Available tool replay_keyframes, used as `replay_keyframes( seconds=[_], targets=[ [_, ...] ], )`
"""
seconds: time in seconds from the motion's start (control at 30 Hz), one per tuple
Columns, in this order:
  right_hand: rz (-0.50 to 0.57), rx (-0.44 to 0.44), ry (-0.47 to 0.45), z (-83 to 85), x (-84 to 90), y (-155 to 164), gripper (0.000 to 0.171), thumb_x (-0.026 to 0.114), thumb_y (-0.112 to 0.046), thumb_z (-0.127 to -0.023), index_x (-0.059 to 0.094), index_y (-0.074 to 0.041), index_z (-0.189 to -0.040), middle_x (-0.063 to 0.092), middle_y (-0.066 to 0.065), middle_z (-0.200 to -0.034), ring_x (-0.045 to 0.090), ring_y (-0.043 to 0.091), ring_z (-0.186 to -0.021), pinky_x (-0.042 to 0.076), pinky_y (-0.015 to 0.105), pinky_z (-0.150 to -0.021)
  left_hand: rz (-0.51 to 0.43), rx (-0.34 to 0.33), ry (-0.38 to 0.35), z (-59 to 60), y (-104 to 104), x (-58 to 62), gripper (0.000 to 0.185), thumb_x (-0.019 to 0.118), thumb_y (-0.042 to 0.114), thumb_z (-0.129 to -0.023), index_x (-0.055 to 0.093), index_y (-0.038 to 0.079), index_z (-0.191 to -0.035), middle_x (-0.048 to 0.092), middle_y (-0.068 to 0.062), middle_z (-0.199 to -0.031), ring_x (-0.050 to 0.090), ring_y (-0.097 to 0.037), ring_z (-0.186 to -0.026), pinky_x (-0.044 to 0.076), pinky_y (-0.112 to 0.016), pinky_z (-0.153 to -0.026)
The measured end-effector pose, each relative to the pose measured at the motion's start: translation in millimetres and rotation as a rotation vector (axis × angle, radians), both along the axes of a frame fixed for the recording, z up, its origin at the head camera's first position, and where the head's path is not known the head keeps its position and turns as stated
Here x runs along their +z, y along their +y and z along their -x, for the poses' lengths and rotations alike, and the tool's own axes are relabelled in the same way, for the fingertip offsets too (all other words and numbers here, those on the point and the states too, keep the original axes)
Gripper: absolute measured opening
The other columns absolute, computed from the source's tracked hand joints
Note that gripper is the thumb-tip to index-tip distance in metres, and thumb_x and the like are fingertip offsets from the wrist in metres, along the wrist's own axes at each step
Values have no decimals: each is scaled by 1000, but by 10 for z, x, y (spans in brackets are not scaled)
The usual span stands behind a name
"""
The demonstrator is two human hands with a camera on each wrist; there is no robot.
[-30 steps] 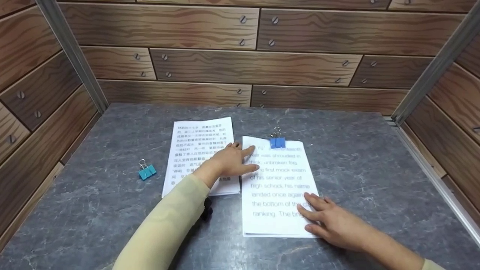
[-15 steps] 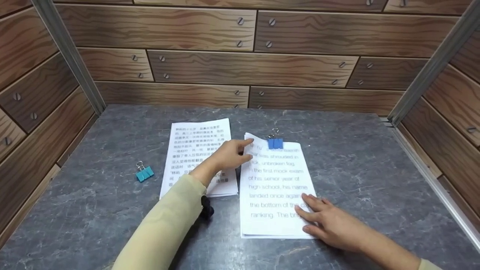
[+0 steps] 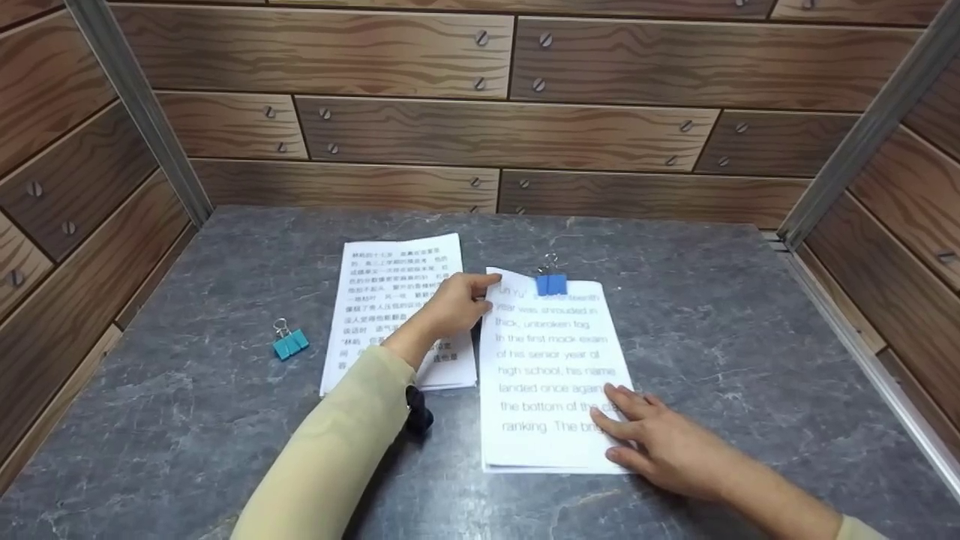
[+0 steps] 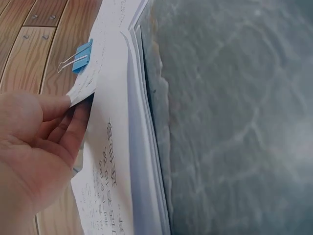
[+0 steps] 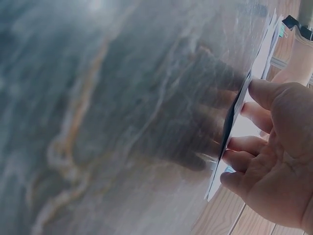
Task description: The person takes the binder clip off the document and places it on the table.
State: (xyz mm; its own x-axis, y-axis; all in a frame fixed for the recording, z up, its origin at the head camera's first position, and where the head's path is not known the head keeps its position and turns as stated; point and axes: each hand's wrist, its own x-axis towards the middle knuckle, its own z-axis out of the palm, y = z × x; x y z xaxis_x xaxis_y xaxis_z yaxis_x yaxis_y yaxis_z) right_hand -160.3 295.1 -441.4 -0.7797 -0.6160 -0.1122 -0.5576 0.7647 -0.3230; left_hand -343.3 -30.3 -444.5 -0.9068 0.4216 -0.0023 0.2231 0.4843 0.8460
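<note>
A stack of printed English sheets lies on the grey tabletop, with a blue binder clip on its top edge. My left hand pinches the stack's upper left corner between thumb and fingers. In the left wrist view that paper corner bends up, the clip just beyond it. My right hand rests with spread fingers on the lower right edge of the same stack. Under my left forearm lies a second stack, printed in Chinese characters, partly covered by my left hand and wrist.
A teal binder clip lies loose on the tabletop, left of the Chinese stack. Wood-patterned panels enclose the table at the back and both sides, with metal posts at the corners.
My left hand has drawn slightly left from lying over the English sheets' edge to pinching their upper left corner, which has bent up. My right hand stays in place.
</note>
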Motion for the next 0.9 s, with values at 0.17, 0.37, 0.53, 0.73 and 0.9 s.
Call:
replay_keyframes(
  seconds=[0.17, 0.37, 0.53, 0.73, 0.9],
  targets=[
    [-2, 5, 0, 11, -4, -15, 60, 60, -49, -107, 58, -11, -154, 40, 28, -163, 43, 49, -146, 34, 72, -113, -23, 27, -10, -25, 15, 16, 54, 57, -3, -105, 52, 11, -158, 57, -13, -154, 55, -23, -142, 52, -30, -105],
    [41, -12, 28, 42, 62, -15, 54, 66, -43, -105, 64, -10, -148, 47, 28, -158, 48, 51, -142, 32, 76, -113, -51, 47, 24, -72, 29, 45, 53, 56, -4, -104, 54, 10, -156, 58, -13, -153, 57, -24, -140, 53, -29, -104],
    [123, -75, 182, 189, 184, 45, 49, 73, -34, -102, 69, -8, -142, 58, 26, -148, 61, 52, -128, 46, 68, -107, -55, 55, 44, -146, 21, 93, 53, 56, -4, -104, 56, 13, -155, 58, -14, -153, 54, -26, -143, 51, -33, -107],
    [246, -148, 287, 529, 399, 142, 42, 77, -23, -99, 71, -3, -137, 69, 22, -135, 67, 45, -122, 51, 62, -105, -101, 48, 74, -246, 35, 141, 53, 55, -4, -104, 57, 13, -154, 60, -15, -150, 65, -15, -120, 52, -25, -87],
    [310, -248, 305, 787, 585, 149, 41, 77, -22, -100, 72, -1, -135, 72, 21, -130, 69, 46, -119, 52, 64, -102, -173, 31, 67, -344, 65, 160, 53, 55, -5, -103, 58, 11, -153, 63, -16, -146, 44, -9, -60, 39, -23, -58]
  ],
)
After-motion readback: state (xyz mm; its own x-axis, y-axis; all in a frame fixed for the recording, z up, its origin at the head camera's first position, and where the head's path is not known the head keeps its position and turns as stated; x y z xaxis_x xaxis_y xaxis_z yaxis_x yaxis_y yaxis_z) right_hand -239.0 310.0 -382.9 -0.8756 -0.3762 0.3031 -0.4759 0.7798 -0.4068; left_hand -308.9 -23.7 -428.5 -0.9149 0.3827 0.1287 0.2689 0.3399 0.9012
